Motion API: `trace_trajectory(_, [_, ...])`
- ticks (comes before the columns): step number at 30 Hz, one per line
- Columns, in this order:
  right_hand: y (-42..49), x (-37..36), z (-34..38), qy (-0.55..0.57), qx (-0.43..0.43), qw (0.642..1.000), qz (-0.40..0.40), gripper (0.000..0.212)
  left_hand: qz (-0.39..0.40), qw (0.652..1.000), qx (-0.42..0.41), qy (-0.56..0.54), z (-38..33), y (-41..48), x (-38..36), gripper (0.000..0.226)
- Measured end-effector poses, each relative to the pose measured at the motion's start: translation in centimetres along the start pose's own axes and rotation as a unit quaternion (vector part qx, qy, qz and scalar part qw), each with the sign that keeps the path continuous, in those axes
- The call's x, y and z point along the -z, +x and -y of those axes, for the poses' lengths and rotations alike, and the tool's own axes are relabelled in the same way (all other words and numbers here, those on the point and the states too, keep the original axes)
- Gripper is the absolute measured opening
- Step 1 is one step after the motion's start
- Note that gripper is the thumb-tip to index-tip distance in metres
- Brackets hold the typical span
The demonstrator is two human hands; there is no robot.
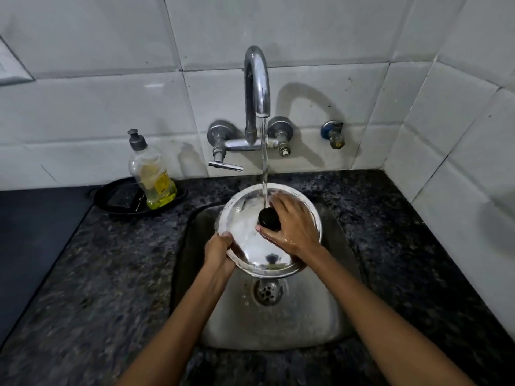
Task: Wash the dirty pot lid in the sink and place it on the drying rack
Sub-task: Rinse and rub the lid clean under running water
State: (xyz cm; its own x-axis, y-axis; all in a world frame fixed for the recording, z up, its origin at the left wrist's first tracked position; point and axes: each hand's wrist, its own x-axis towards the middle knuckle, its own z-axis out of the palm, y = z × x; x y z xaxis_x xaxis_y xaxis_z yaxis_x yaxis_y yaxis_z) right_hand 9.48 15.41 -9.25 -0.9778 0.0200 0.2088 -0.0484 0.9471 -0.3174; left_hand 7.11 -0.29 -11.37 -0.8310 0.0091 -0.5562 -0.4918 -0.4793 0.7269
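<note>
A round steel pot lid (250, 240) with a black knob (269, 218) is held tilted over the steel sink (306, 316). Water runs from the curved tap (256, 79) and lands on the lid beside the knob. My left hand (218, 253) grips the lid's lower left rim. My right hand (292, 225) lies over the lid's right side, its thumb and fingers around the knob. No drying rack is in view.
A dish soap bottle (150, 174) with yellow liquid stands in a black tray (117, 201) at the back left. Dark speckled granite counter (97, 274) surrounds the sink. The drain (268, 292) lies below the lid. White tiled walls close in behind and on the right.
</note>
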Motion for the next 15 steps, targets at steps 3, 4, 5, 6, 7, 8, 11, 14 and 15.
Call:
trace_trajectory(3, [-1.6, -1.8, 1.0, 0.028, -0.029, 0.999, 0.002, 0.084, -0.021, 0.999, -0.030, 0.001, -0.6, 0.5, 0.6, 0.025])
trace_trajectory(4, [-2.3, -2.3, 1.0, 0.014, -0.014, 1.000, 0.001, 0.081, -0.026, 0.999, -0.033, -0.003, -0.7, 0.7, 1.0, 0.025])
trace_trajectory(5, [-2.9, -2.6, 0.7, -0.017, 0.007, 1.000, 0.001, 0.078, -0.031, 0.999, -0.032, -0.016, -0.8, 0.6, 1.4, 0.024])
trace_trajectory(6, [-3.3, -2.6, 0.4, -0.056, 0.026, 0.998, 0.000, 0.076, -0.037, 0.999, -0.024, -0.030, -0.9, 0.7, 1.7, 0.024])
trace_trajectory(7, [-3.6, -2.4, 0.1, -0.094, 0.049, 0.994, -0.002, 0.075, -0.049, 0.998, -0.011, -0.044, -0.8, 1.0, 2.2, 0.024])
trace_trajectory(8, [-3.7, -2.0, 0.1, -0.131, 0.074, 0.989, 0.000, 0.075, -0.062, 0.997, 0.008, -0.051, -0.6, 1.5, 2.6, 0.026])
trace_trajectory(11, [-3.9, -1.0, 0.7, -0.216, 0.184, 0.959, 0.011, 0.075, -0.074, 0.994, 0.074, -0.044, 0.2, 2.5, 3.1, 0.025])
trace_trajectory(14, [-3.5, 0.6, 0.6, -0.273, 0.263, 0.925, 0.015, 0.055, -0.051, 0.993, 0.108, -0.007, 0.6, 2.2, 2.5, 0.028])
trace_trajectory(15, [-3.3, 0.8, 0.3, -0.281, 0.287, 0.916, 0.001, 0.041, -0.039, 0.993, 0.115, 0.002, 0.5, 1.9, 2.2, 0.027])
